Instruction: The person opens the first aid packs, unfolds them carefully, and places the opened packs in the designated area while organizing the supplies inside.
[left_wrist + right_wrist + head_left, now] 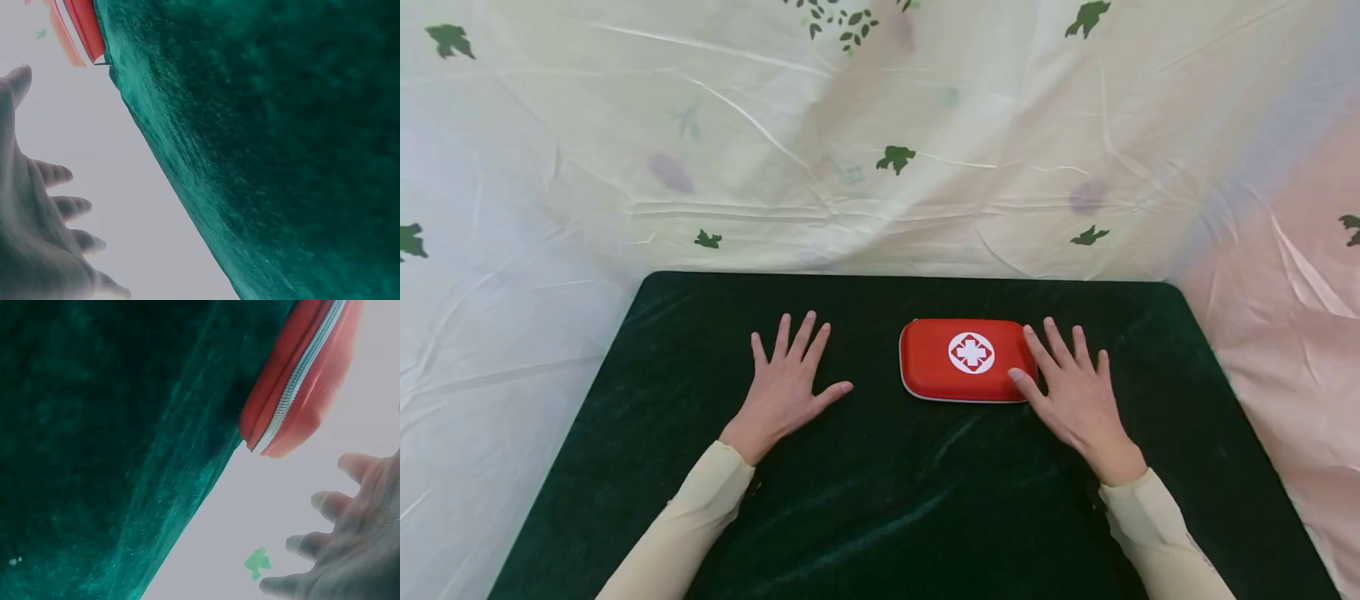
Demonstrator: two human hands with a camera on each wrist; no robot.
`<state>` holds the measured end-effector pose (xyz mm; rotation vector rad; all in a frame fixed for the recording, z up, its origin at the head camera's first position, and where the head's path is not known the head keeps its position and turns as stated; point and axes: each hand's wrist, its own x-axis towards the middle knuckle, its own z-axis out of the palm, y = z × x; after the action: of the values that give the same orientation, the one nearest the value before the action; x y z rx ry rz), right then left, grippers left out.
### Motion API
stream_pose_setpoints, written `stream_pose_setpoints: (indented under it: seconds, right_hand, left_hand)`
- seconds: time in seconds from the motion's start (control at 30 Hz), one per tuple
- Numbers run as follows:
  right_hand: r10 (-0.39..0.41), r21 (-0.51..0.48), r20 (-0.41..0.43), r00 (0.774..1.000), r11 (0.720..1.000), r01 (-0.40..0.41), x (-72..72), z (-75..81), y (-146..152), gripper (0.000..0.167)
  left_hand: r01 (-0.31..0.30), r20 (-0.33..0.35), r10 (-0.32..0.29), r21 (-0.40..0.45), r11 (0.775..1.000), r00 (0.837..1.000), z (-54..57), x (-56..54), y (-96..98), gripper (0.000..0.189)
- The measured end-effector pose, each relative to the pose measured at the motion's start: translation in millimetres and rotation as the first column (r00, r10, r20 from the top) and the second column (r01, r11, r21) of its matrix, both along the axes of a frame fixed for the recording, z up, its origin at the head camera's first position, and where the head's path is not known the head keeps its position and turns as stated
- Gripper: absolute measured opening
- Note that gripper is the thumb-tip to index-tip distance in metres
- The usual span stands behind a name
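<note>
A red zippered first-aid case [925, 362] with a white cross emblem lies flat on the dark green cloth, right of centre. My left hand [784, 396] is spread palm down to the left of the case, apart from it and holding nothing. On the other side, my right hand [1075, 400] has its fingers spread too, with thumb and index fingertip overlapping the case's right edge in the head view. The right wrist view shows the case's pale zipper [300, 375] running along its side, with the right fingers raised off the cloth. The left fingers [72, 206] also hover above the cloth.
The dark green velvet-like cloth [880, 500] covers a table with rounded far corners. Pale curtains [760, 150] with green leaf and bird-like prints hang behind it and on both sides.
</note>
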<state>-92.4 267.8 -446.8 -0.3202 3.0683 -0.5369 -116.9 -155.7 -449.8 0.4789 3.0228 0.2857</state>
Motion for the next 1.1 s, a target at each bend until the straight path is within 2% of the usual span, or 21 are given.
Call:
stream_pose_setpoints:
  seconds: [0.4, 0.67, 0.8, 0.93, 1.0, 1.1]
  right_hand:
    - [0.066, -0.031, 0.007, 0.998, 0.997, -0.066, 2.6, -1.5, -17.4, 0.082]
    - [0.113, -0.033, 0.006, 0.994, 0.993, -0.113, -1.8, -2.4, -27.6, 0.080]
    - [0.126, -0.035, 0.012, 0.992, 0.992, -0.125, -5.8, -2.9, -32.5, 0.080]
    - [0.134, -0.023, 0.024, 0.991, 0.991, -0.134, -9.9, -3.6, -36.8, 0.080]
    - [0.141, -0.014, 0.027, 0.990, 0.990, -0.141, -12.1, -4.2, -38.6, 0.079]
    - [0.148, -0.009, 0.026, 0.989, 0.989, -0.147, -15.1, -5.7, -41.5, 0.079]
  left_hand:
    - [0.106, -0.080, -0.105, 0.017, 0.994, 0.991, 0.8, -8.9, 20.2, 0.092]
    - [0.199, -0.150, -0.193, 0.031, 0.979, 0.970, -1.0, -17.0, 32.7, 0.082]
    - [0.254, -0.194, -0.241, 0.044, 0.966, 0.951, -0.2, -21.9, 38.5, 0.076]
    - [0.301, -0.219, -0.274, 0.097, 0.949, 0.936, -2.1, -29.1, 43.7, 0.068]
    - [0.311, -0.207, -0.279, 0.145, 0.939, 0.938, -3.7, -33.3, 45.9, 0.065]
    - [0.305, -0.162, -0.271, 0.245, 0.920, 0.949, -6.1, -40.7, 49.5, 0.061]
